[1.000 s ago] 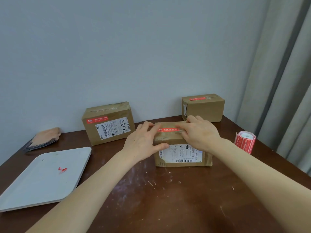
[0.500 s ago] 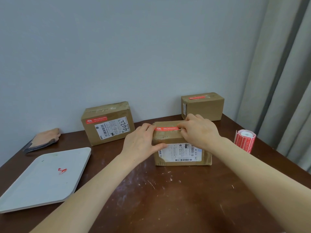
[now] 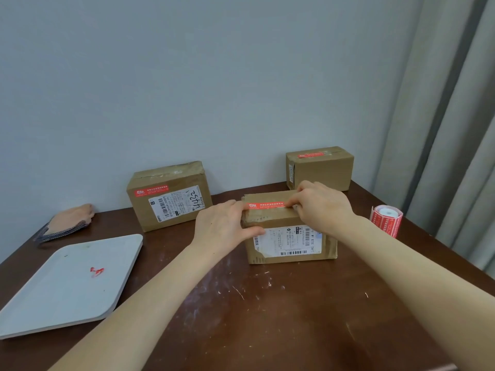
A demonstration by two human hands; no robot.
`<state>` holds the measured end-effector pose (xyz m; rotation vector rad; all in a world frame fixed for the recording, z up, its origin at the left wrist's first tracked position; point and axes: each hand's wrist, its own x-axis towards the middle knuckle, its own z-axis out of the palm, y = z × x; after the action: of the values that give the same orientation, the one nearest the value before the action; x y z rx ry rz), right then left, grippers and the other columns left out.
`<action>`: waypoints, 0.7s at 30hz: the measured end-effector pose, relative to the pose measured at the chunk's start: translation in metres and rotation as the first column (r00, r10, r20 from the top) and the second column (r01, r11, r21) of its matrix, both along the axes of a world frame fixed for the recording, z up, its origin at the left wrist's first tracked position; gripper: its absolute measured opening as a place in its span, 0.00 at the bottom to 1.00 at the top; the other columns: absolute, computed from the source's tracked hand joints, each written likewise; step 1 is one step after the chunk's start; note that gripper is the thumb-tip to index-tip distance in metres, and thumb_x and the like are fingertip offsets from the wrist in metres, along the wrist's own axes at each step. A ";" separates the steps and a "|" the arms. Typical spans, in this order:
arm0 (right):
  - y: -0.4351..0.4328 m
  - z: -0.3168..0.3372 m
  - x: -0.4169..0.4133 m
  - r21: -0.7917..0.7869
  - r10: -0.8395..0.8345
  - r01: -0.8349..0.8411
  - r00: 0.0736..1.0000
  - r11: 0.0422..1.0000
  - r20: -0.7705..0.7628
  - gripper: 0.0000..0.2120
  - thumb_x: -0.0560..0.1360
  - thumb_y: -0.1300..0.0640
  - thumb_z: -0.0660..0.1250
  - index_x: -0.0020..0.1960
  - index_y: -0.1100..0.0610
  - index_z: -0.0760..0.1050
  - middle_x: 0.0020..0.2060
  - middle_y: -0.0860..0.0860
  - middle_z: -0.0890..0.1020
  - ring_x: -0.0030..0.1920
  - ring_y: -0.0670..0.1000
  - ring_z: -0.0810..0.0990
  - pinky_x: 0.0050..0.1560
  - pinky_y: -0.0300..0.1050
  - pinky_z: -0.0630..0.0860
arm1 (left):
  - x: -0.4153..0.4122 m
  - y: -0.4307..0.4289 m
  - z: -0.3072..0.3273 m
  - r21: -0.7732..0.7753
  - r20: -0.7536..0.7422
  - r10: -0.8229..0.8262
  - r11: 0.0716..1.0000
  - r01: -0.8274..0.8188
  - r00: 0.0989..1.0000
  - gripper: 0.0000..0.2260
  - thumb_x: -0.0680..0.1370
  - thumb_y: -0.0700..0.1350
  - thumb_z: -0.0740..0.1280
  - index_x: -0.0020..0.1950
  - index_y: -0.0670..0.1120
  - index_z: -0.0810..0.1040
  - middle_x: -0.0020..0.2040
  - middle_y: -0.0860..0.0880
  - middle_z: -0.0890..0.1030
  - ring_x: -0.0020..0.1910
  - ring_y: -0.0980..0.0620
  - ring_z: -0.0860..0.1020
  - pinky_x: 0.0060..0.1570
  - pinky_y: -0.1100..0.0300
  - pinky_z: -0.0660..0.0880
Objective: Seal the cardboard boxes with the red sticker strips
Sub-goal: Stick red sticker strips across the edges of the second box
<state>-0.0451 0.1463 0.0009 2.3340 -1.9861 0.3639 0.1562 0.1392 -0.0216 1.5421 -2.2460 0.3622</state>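
Note:
The middle cardboard box [image 3: 290, 243] stands on the brown table, its white shipping label facing me. A red sticker strip [image 3: 266, 205] lies along the top near the front edge. My left hand [image 3: 223, 227] grips the box's left end, thumb on the front face and fingers over the top by the strip's left end. My right hand [image 3: 322, 207] rests on the top right, its fingertips pressing the strip's right end. Another box [image 3: 168, 195] at the back left has a red strip on its front, and a third box [image 3: 320, 168] at the back right has one on top.
A roll of red stickers [image 3: 386, 220] stands on the table to the right of the middle box. A white tray [image 3: 67, 285] with a red scrap [image 3: 97, 271] lies at the left, and a folded cloth [image 3: 67, 220] behind it. Curtains hang at the right, by the table's edge.
My left fingers have drawn back off the strip's left end, so more of the strip shows. The right hand stays pressed on its right end. The box has not moved.

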 end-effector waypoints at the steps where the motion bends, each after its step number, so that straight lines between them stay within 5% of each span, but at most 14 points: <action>1: 0.000 0.001 0.000 -0.001 -0.015 0.015 1.000 1.000 -0.002 0.17 0.81 0.57 0.55 0.63 0.42 0.76 0.58 0.47 0.74 0.58 0.50 0.71 0.48 0.44 0.70 | -0.003 0.001 0.000 0.002 0.001 0.008 1.000 -0.008 1.000 0.29 0.69 0.71 0.62 0.62 0.55 0.73 0.52 0.57 0.79 0.50 0.57 0.77 0.36 0.63 0.68; 5: 0.001 -0.002 -0.001 -0.046 -0.033 0.033 0.999 0.998 0.002 0.18 0.80 0.59 0.55 0.63 0.43 0.75 0.57 0.48 0.75 0.55 0.51 0.72 0.45 0.44 0.69 | -0.006 -0.001 -0.005 -0.007 0.007 0.028 1.000 -0.028 1.000 0.30 0.69 0.70 0.62 0.64 0.54 0.68 0.57 0.56 0.76 0.54 0.55 0.75 0.38 0.62 0.70; 10: 0.001 -0.006 0.006 -0.029 0.073 -0.074 0.997 0.997 -0.033 0.27 0.80 0.62 0.54 0.70 0.35 0.65 0.55 0.49 0.71 0.54 0.52 0.69 0.54 0.49 0.72 | -0.016 -0.003 -0.012 -0.015 0.052 -0.108 0.994 0.109 0.993 0.28 0.72 0.65 0.63 0.71 0.60 0.63 0.64 0.52 0.69 0.60 0.51 0.67 0.51 0.59 0.71; 16: -0.002 -0.005 0.008 0.015 0.050 -0.049 0.998 0.999 -0.028 0.19 0.82 0.56 0.53 0.67 0.39 0.70 0.57 0.50 0.72 0.57 0.52 0.69 0.59 0.51 0.70 | -0.021 -0.004 -0.012 0.031 0.015 -0.086 0.996 0.085 0.996 0.25 0.72 0.62 0.65 0.68 0.58 0.69 0.63 0.53 0.68 0.61 0.52 0.65 0.46 0.62 0.73; 21: -0.001 0.000 -0.003 0.040 -0.006 0.007 1.000 0.999 -0.017 0.18 0.81 0.57 0.54 0.66 0.41 0.72 0.59 0.48 0.72 0.59 0.51 0.69 0.49 0.44 0.67 | -0.013 -0.005 -0.010 0.030 -0.005 -0.092 0.995 0.092 0.996 0.26 0.72 0.64 0.65 0.67 0.55 0.71 0.63 0.54 0.68 0.62 0.55 0.67 0.46 0.62 0.72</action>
<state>-0.0476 0.1452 0.0013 2.3452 -2.0114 0.3056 0.1427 0.1346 -0.0316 1.4465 -2.3206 0.3004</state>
